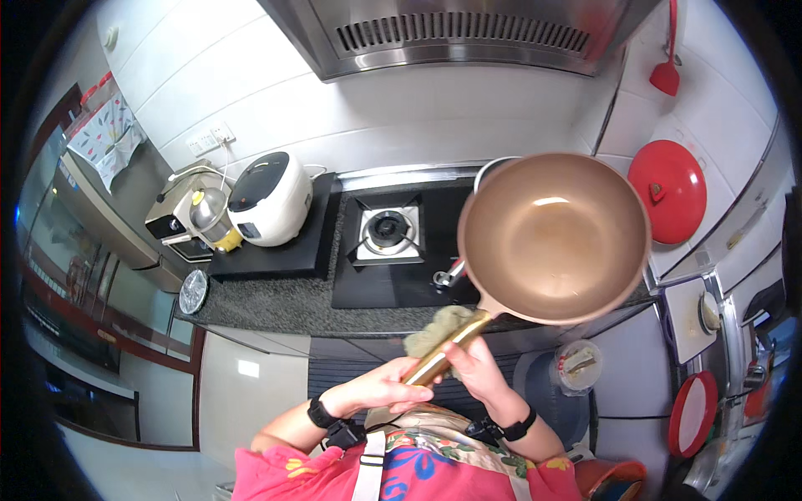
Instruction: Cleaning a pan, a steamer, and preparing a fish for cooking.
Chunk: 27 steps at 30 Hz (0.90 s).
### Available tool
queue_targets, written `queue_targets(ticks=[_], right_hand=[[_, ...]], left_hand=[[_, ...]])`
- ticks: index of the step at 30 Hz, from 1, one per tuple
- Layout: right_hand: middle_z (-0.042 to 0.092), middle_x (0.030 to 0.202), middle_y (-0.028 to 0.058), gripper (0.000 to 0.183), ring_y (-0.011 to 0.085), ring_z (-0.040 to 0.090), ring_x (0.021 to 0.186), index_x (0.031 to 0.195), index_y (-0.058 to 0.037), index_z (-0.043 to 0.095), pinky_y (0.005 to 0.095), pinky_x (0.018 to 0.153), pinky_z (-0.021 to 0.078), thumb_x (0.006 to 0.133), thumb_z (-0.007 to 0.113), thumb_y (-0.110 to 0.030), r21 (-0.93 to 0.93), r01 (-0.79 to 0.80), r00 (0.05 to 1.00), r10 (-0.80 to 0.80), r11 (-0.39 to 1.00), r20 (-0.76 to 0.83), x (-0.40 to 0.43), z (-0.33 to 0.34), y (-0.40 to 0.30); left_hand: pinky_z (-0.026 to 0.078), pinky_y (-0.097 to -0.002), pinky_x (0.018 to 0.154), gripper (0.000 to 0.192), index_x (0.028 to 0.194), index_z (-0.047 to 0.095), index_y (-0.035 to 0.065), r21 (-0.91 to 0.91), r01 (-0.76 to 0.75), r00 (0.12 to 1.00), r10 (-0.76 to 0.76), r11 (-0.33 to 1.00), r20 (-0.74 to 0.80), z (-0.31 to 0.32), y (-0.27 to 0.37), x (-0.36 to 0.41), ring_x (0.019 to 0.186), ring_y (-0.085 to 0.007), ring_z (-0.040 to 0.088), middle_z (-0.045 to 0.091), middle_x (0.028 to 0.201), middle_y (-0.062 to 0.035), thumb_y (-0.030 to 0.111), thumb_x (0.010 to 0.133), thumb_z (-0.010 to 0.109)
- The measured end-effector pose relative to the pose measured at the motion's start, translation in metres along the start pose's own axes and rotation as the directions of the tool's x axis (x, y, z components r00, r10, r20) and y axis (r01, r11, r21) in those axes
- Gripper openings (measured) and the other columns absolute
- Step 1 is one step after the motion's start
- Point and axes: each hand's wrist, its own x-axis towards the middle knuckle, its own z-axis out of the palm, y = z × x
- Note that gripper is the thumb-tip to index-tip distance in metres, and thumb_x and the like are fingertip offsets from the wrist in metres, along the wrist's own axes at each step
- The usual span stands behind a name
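Observation:
A copper-coloured frying pan point(557, 238) with a gold handle is held up in front of me, over the right part of the black gas hob point(401, 288). My left hand point(391, 382) grips the lower end of the handle. Farther up the same handle, my right hand point(477, 369) closes around it, thumb on top. A greenish-grey cloth point(435, 332) hangs behind the handle, close to both hands; which hand holds it I cannot tell. Part of a pot's rim point(492, 168) shows behind the pan, the rest hidden.
Left of the bare burner point(387, 228) stand a white rice cooker point(269, 197) and a small steel-topped appliance point(210, 210). A red lid point(670, 191) leans at the right wall. A range hood point(463, 37) hangs above; a bin point(578, 368) stands below at right.

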Motion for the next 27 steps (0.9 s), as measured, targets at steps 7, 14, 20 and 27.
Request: queue_targets(ticks=[7,14,20,27], right_hand=[[0.057,0.096,0.0028,0.038,0.01,0.058,0.081,0.118,-0.0057,0.044,0.0244,0.061,0.0504,0.093,0.059,-0.03,0.046,-0.081,0.964,0.066,0.996,0.259,0.146,0.081,0.104],[0.059,0.091,0.0038,0.037,0.0126,0.058,0.082,0.106,-0.0056,0.052,0.0281,0.068,0.0498,0.092,0.057,-0.039,0.049,-0.232,0.939,0.211,0.971,0.274,0.237,0.084,0.185],[0.061,0.097,0.0042,0.035,0.013,0.058,0.091,0.11,-0.0064,0.054,0.0288,0.078,0.0486,0.093,0.056,-0.037,0.086,-0.308,0.938,0.288,0.948,0.191,0.263,0.081,0.216],[0.06,0.104,0.0051,0.035,0.0133,0.057,0.099,0.115,-0.0046,0.053,0.0303,0.087,0.0464,0.095,0.054,-0.034,0.039,-0.289,0.95,0.281,0.957,0.138,0.278,0.078,0.221]], left_hand=[[0.031,-0.0217,0.038,0.022,0.103,0.048,0.0029,0.083,-0.067,0.942,0.09,0.994,-0.323,-0.118,0.022,-0.096,0.042,-0.0055,0.041,0.047,0.061,0.0034,0.009,0.087,0.062],[0.032,-0.021,0.039,0.021,0.097,0.048,0.0027,0.129,-0.021,0.916,0.071,0.991,-0.396,-0.23,0.024,-0.108,0.043,-0.0065,0.042,0.048,0.061,0.0023,0.008,0.084,0.063],[0.03,-0.0214,0.038,0.025,0.098,0.048,0.0036,0.106,-0.008,0.924,0.048,0.994,-0.379,-0.28,0.016,-0.107,0.041,-0.0074,0.04,0.047,0.058,0.0019,0.014,0.084,0.066],[0.031,-0.0216,0.037,0.021,0.098,0.048,0.0031,0.086,0.011,0.94,0.02,0.996,-0.342,-0.302,0.019,-0.098,0.041,-0.007,0.04,0.046,0.059,0.0023,0.008,0.084,0.063]])
